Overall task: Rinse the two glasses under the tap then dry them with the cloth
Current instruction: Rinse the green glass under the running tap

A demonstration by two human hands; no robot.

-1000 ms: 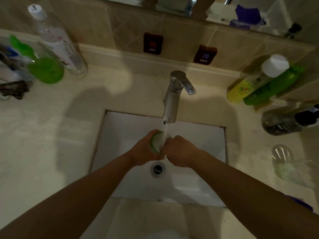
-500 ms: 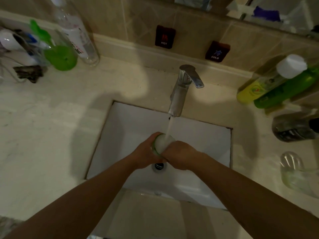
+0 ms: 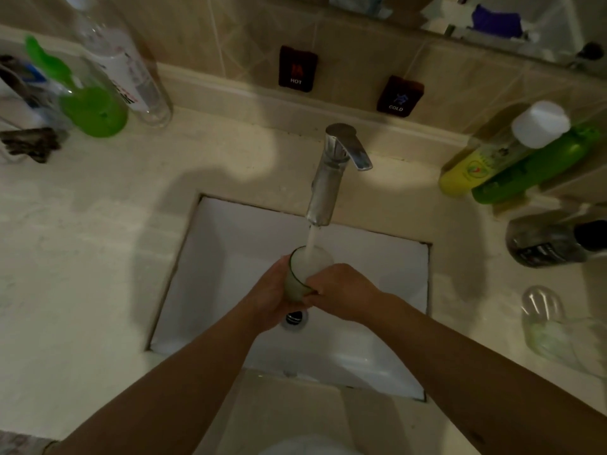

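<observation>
A green-tinted glass (image 3: 297, 274) stands mouth-up under the chrome tap (image 3: 331, 178), and the running water pours straight into it. My left hand (image 3: 271, 298) grips the glass from the left and below. My right hand (image 3: 341, 292) holds its right side, fingers curled against the wall. Both hands are over the white sink (image 3: 230, 257), just above the drain (image 3: 294, 318). A second clear glass (image 3: 548, 323) lies on its side on the counter at the right. No cloth is visible.
Bottles crowd the back corners: a clear bottle (image 3: 121, 64) and green bottle (image 3: 88, 103) at the left, yellow (image 3: 476, 165), green (image 3: 538, 165) and dark bottles (image 3: 551, 244) at the right. HOT (image 3: 296, 68) and COLD (image 3: 399, 93) tags hang on the wall. Beige counter (image 3: 82, 257) surrounds the sink.
The glass has turned more upright under the stream, so its open mouth now faces the tap and fills with water. Both hands stay on it over the drain.
</observation>
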